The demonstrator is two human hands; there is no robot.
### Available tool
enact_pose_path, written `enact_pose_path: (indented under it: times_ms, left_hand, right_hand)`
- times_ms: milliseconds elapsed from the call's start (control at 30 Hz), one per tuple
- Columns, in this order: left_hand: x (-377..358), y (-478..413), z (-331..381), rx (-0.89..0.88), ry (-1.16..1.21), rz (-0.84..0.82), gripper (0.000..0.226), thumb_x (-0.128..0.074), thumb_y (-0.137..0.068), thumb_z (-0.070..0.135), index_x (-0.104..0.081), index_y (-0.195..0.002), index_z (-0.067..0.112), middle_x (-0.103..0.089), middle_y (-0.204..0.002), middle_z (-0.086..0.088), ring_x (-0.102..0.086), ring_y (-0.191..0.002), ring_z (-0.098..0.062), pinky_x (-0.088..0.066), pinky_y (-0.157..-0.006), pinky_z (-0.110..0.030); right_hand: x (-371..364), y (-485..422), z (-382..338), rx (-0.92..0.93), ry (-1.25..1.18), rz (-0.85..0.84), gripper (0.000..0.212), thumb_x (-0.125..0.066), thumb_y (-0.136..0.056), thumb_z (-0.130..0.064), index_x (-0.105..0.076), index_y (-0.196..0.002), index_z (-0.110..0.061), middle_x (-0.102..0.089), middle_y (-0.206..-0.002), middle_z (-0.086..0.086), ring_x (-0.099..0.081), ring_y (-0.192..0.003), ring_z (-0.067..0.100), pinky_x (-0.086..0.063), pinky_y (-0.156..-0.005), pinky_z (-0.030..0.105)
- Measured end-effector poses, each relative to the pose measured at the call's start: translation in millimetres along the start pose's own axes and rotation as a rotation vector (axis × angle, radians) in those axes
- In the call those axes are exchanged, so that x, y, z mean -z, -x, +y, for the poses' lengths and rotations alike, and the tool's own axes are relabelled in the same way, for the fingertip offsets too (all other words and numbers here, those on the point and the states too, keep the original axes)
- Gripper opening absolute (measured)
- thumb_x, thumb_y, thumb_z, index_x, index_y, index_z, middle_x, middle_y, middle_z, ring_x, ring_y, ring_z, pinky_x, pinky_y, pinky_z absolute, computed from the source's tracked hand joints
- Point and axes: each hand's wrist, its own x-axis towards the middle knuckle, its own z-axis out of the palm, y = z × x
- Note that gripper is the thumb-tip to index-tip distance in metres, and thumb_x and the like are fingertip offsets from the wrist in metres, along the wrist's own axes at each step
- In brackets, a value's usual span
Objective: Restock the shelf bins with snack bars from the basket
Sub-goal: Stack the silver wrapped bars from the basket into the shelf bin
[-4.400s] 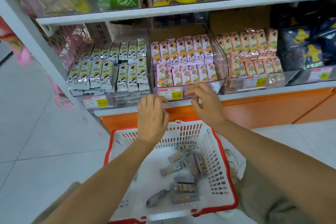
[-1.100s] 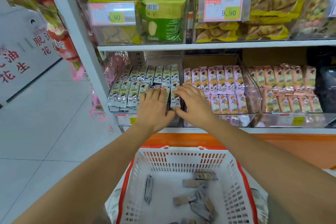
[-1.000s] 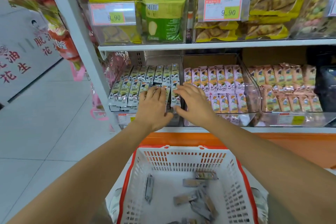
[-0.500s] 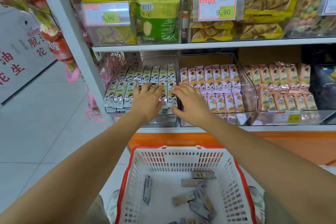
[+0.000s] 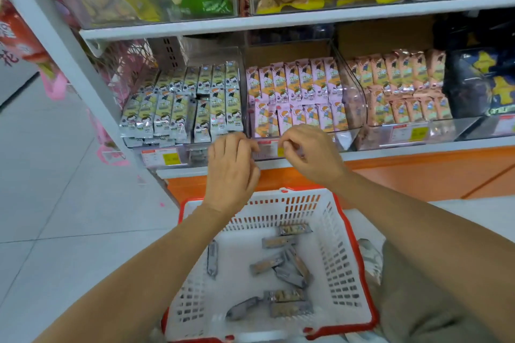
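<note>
A white basket with a red rim [image 5: 345, 248] sits below me with several grey-wrapped snack bars [image 5: 281, 264] loose on its bottom. On the lower shelf a clear bin holds rows of green and silver bars [image 5: 181, 108]; the bin to its right holds pink bars [image 5: 298, 92]. My left hand [image 5: 231, 170] and my right hand [image 5: 309, 153] hover side by side in front of the bins' front edge, above the basket's far rim. Both hands have loosely curled fingers and hold nothing that I can see.
A third bin with peach-coloured bars [image 5: 404, 86] stands further right, then dark blue packs [image 5: 485, 83]. The upper shelf [image 5: 278, 21] carries bins of yellow and green snack bags. An orange base panel [image 5: 418, 172] runs under the shelf. Tiled floor lies to the left.
Both hands have drawn back from the top of the green and silver bars to the front edge of the bins. The view has tilted down toward the basket.
</note>
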Motion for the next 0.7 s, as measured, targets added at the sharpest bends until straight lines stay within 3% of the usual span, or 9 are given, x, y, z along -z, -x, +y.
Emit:
enact_pose_path:
  times_ms: [100,167,267,367,433,533,700]
  left_hand:
    - [-39,35,24,-0.028,0.092,-0.222,0.019,-0.044,-0.079,0.017,-0.056,-0.093,0.012,-0.051,-0.094,-0.005,-0.042,-0.085,-0.025,-0.034,-0.071,-0.036]
    - [-71,61,36,-0.001,0.158,-0.453,0.022,-0.042,-0.082,0.018,-0.058,-0.096,0.014,-0.054,-0.096,-0.004,-0.048,-0.089,-0.026,-0.040,-0.074,-0.039]
    - [-114,100,52,0.111,0.141,-0.874,0.031,-0.045,-0.093,0.018,-0.056,-0.121,0.017,-0.058,-0.114,-0.009,-0.052,-0.105,-0.029,-0.045,-0.083,-0.037]
    - [-153,137,66,0.251,0.124,-1.188,0.043,-0.044,-0.098,0.025,-0.042,-0.141,0.024,-0.052,-0.133,-0.011,-0.049,-0.120,-0.030,-0.045,-0.095,-0.037]
    - [-175,157,72,0.319,0.138,-1.327,0.047,-0.043,-0.098,0.029,-0.036,-0.144,0.029,-0.049,-0.137,-0.012,-0.048,-0.123,-0.031,-0.044,-0.098,-0.040]
    - [-208,175,80,0.374,0.108,-1.454,0.051,-0.043,-0.097,0.031,-0.032,-0.147,0.032,-0.045,-0.140,-0.013,-0.043,-0.127,-0.030,-0.041,-0.102,-0.042]
    - [-248,173,78,0.243,-0.034,-1.246,0.052,-0.049,-0.094,0.027,-0.039,-0.144,0.023,-0.032,-0.149,-0.015,-0.029,-0.137,-0.033,-0.031,-0.111,-0.042]
  right_hand:
    - [4,48,16,-0.145,0.024,-0.060,0.018,-0.047,-0.088,-0.017,-0.064,-0.081,-0.014,-0.050,-0.070,-0.011,-0.040,-0.063,0.004,-0.031,-0.058,0.022]
    - [-3,83,32,-0.263,0.059,-0.128,0.016,-0.050,-0.088,-0.016,-0.066,-0.085,-0.015,-0.054,-0.075,-0.009,-0.047,-0.068,0.007,-0.041,-0.061,0.027]
    - [-26,133,59,-0.464,0.153,-0.304,0.026,-0.058,-0.091,-0.018,-0.063,-0.117,-0.012,-0.060,-0.112,0.008,-0.057,-0.100,0.027,-0.049,-0.084,0.043]
    - [-45,173,70,-0.662,0.231,-0.545,0.057,-0.052,-0.096,-0.033,-0.034,-0.148,-0.020,-0.030,-0.150,0.016,-0.035,-0.133,0.034,-0.034,-0.109,0.044]
    - [-55,189,74,-0.714,0.236,-0.624,0.063,-0.046,-0.098,-0.038,-0.018,-0.154,-0.025,-0.007,-0.160,0.015,-0.021,-0.142,0.034,-0.026,-0.113,0.044]
    - [-69,206,82,-0.775,0.237,-0.574,0.064,-0.047,-0.097,-0.035,-0.018,-0.153,-0.026,0.001,-0.161,0.012,-0.025,-0.139,0.033,-0.033,-0.109,0.045]
    - [-84,214,91,-0.715,0.267,-0.421,0.061,-0.059,-0.087,-0.019,-0.037,-0.144,-0.013,-0.020,-0.157,0.023,-0.043,-0.129,0.036,-0.047,-0.093,0.045]
